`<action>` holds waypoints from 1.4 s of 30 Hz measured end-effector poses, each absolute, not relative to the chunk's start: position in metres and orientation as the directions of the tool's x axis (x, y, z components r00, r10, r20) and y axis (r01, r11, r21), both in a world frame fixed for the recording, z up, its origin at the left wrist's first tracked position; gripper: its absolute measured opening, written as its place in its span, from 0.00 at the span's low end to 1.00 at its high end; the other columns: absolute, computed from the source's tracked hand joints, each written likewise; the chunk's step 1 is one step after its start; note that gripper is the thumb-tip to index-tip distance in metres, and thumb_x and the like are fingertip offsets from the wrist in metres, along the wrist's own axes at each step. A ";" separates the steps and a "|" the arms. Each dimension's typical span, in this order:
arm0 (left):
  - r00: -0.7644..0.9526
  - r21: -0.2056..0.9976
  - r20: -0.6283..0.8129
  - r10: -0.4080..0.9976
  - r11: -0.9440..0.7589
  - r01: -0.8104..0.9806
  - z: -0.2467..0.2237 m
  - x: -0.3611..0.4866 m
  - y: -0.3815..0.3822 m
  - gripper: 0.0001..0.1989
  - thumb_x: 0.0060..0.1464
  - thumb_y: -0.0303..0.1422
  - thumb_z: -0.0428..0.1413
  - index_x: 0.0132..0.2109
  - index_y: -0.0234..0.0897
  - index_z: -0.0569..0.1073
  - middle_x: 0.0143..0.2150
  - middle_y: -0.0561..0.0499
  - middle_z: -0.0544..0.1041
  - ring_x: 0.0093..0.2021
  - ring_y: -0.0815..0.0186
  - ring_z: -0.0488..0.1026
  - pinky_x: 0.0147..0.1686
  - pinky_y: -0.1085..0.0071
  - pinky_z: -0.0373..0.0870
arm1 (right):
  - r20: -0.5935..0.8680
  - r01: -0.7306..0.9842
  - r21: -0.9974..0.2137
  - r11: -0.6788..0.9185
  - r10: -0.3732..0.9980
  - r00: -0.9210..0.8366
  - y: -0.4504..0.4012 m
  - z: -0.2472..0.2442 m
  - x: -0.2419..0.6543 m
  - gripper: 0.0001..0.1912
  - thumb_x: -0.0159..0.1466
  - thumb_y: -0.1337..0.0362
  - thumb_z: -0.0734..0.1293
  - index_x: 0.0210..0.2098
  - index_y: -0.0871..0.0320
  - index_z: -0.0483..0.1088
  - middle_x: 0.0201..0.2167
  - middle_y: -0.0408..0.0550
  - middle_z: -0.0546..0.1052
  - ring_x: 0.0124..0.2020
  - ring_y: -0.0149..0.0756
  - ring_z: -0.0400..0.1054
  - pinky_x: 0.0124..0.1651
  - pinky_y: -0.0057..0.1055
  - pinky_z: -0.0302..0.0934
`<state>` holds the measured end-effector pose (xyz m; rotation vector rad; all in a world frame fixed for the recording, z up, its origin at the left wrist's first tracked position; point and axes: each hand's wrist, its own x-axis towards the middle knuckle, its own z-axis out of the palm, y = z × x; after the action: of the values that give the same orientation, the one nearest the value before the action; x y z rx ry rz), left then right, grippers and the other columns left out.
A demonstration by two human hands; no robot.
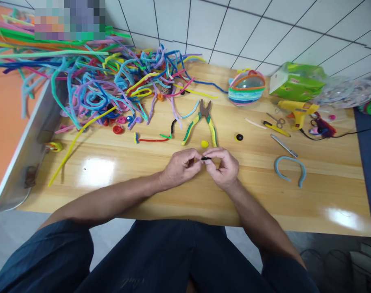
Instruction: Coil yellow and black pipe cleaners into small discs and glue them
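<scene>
My left hand (182, 166) and my right hand (223, 166) meet above the front middle of the table, thumbs and index fingers closed in a pinch. Between the fingertips is a short black pipe cleaner piece (206, 158), partly covered by the fingers. Just beyond my hands lie pliers (206, 116) with yellow-green handles, jaws pointing away, and a round yellow piece (204, 143). To their left is a red pipe cleaner (153, 140) with a blue-yellow end. A black round piece (239, 137) sits to the right.
A tangled heap of colourful pipe cleaners (94, 93) covers the back left, beside a metal-edged orange panel (20, 150). Toward the right are a striped round craft (246, 88), green box (298, 81), yellow glue gun (298, 112) with cord, scissors (277, 120), cutter (277, 128) and curved blue pipe cleaner (291, 159).
</scene>
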<state>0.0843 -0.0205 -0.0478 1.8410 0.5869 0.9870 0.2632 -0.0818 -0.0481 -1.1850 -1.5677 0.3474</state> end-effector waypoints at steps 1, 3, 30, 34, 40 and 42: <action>0.581 0.930 0.317 0.749 -0.367 -0.035 -0.047 0.084 -0.021 0.06 0.63 0.28 0.59 0.35 0.37 0.73 0.25 0.57 0.70 0.23 0.74 0.62 0.24 0.77 0.58 | 0.550 0.487 -0.756 0.438 0.828 0.109 -0.083 -0.049 0.264 0.11 0.66 0.71 0.70 0.45 0.49 0.74 0.39 0.45 0.84 0.38 0.38 0.81 0.42 0.38 0.77; 0.613 0.977 0.192 0.766 -0.207 -0.047 -0.044 0.084 -0.020 0.08 0.62 0.30 0.60 0.34 0.37 0.72 0.25 0.58 0.68 0.23 0.74 0.61 0.24 0.76 0.56 | 0.506 0.492 -0.785 0.377 0.848 0.158 -0.085 -0.049 0.266 0.10 0.65 0.71 0.70 0.43 0.50 0.74 0.37 0.44 0.83 0.34 0.36 0.78 0.39 0.35 0.75; 0.684 0.955 0.199 0.702 -0.294 0.025 -0.037 0.082 -0.024 0.13 0.73 0.38 0.54 0.37 0.38 0.70 0.30 0.56 0.69 0.29 0.70 0.63 0.33 0.71 0.63 | 0.112 0.528 -0.830 0.182 0.980 -0.162 -0.076 -0.003 0.295 0.05 0.59 0.70 0.68 0.30 0.54 0.71 0.25 0.38 0.77 0.25 0.30 0.67 0.33 0.29 0.62; 0.636 0.979 0.144 0.758 -0.202 0.018 -0.036 0.082 -0.019 0.16 0.73 0.42 0.56 0.36 0.39 0.69 0.29 0.57 0.67 0.30 0.69 0.62 0.33 0.71 0.63 | 0.054 0.532 -0.836 0.138 0.984 -0.170 -0.076 -0.001 0.309 0.06 0.59 0.70 0.67 0.28 0.54 0.70 0.23 0.38 0.74 0.26 0.30 0.66 0.32 0.30 0.59; 0.526 0.985 -0.021 0.850 0.109 -0.135 -0.043 0.086 -0.010 0.22 0.69 0.51 0.61 0.35 0.40 0.68 0.24 0.59 0.63 0.23 0.71 0.55 0.24 0.72 0.56 | 0.103 0.277 -0.959 0.059 0.984 0.148 -0.075 -0.019 0.310 0.06 0.67 0.59 0.72 0.42 0.52 0.74 0.33 0.41 0.78 0.31 0.33 0.72 0.38 0.31 0.68; 0.542 0.977 -0.052 0.838 0.155 -0.146 -0.044 0.087 -0.013 0.22 0.68 0.51 0.62 0.34 0.39 0.69 0.25 0.58 0.65 0.23 0.72 0.56 0.23 0.72 0.55 | 0.107 0.217 -0.974 0.071 0.982 0.157 -0.076 -0.027 0.300 0.15 0.67 0.55 0.75 0.49 0.51 0.74 0.39 0.43 0.81 0.36 0.34 0.75 0.41 0.33 0.71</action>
<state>0.0873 -0.0129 -0.0439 1.2151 0.7124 0.7978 0.3004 -0.0759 -0.0273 -1.3682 -1.2741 0.9106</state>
